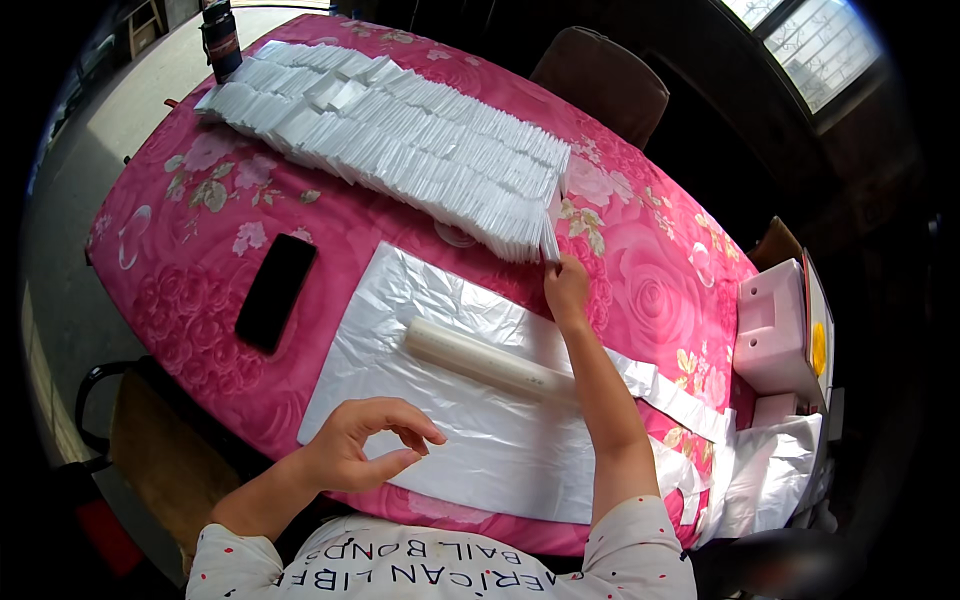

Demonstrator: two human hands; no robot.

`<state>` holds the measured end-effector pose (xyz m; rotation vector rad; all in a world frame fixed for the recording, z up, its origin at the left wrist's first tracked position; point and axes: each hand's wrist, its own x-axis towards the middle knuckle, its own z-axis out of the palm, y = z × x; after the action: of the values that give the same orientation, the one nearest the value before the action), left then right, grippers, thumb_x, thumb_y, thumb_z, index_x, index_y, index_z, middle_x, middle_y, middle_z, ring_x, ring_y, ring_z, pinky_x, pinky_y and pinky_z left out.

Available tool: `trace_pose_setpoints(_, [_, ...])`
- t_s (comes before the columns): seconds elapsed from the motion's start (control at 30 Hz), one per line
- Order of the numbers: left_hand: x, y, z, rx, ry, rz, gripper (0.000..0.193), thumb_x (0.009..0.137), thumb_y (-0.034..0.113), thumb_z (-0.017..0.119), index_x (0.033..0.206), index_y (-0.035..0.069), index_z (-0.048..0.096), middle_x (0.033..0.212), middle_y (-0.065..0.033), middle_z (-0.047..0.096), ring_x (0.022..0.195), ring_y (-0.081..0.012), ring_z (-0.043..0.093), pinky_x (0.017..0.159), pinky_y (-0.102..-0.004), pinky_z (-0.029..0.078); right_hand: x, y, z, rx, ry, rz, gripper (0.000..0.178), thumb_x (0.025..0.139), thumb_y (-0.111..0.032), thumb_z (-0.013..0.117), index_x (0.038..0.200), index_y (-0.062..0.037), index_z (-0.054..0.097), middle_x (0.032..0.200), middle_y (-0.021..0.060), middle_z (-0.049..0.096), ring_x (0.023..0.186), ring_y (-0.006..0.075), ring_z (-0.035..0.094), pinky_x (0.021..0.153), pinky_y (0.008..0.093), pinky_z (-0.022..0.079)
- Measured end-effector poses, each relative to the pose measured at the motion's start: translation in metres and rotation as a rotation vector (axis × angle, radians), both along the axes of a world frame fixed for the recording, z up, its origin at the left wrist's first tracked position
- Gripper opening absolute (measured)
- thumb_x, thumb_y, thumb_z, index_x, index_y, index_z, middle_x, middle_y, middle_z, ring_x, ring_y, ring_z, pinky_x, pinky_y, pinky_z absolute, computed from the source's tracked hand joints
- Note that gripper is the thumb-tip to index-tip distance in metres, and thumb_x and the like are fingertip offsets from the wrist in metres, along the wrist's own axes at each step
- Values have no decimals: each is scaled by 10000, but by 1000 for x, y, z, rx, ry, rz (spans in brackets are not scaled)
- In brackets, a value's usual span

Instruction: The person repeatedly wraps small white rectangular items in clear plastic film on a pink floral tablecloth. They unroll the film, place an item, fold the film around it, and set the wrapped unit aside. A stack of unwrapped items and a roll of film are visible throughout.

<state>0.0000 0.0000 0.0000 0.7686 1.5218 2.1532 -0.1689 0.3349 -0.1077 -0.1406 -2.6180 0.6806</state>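
Observation:
At the near right end of long rows of thin white flat packets (400, 130), my right hand (567, 290) reaches out with its fingers closed on an end packet (550, 240). Most of those fingertips are hidden, so how many packets they pinch cannot be seen. My left hand (375, 440) hovers over the near left part of a silvery-white plastic sheet (370, 310). Its thumb and fingers are curved and apart, with nothing between them. A pale, translucent roll (480, 358) lies across the sheet, between my hands, its right end partly behind my right forearm.
A pink flowered cloth (650, 280) covers the table. A black phone (277, 292) lies at left; a dark bottle (221, 42) stands at the far left corner. White foam boxes (770, 320) and more plastic sheeting (770, 470) are at right. Chairs (600, 85) stand around.

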Motion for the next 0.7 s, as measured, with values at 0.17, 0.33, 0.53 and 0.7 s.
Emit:
trace_pose_setpoints(0.17, [7,6,-5,-39,-129,105,233,777,-36,569,1004,3,606,971,-89,638,853,-128,607,787,-241,471,31,15,28,-506,-229,-163,187,832,-164,572,818,12,633,664,62,618,590,186,587,565,341,440])
trace_pose_setpoints(0.33, [16,13,-22,-291,6,250,251,770,-33,570,1017,2,591,977,-97,631,871,-137,605,778,-260,476,133,-18,67,-1239,-678,133,301,798,-111,590,1070,12,551,969,78,612,858,166,599,738,316,506])
trace_pose_setpoints(0.53, [45,35,-57,-683,566,302,408,696,35,639,1095,6,559,1105,-154,578,999,-317,555,860,-397,455,196,-41,44,-993,-1375,414,349,824,-117,585,1150,-3,537,1015,66,599,910,127,573,807,290,472])
trace_pose_setpoints(0.7, [89,35,-88,-810,875,169,428,718,125,627,1118,-3,548,1230,-130,521,1159,-273,481,970,-429,372,240,-62,54,-431,-441,335,348,798,-97,602,1124,9,542,1056,132,589,960,252,572,836,346,463])
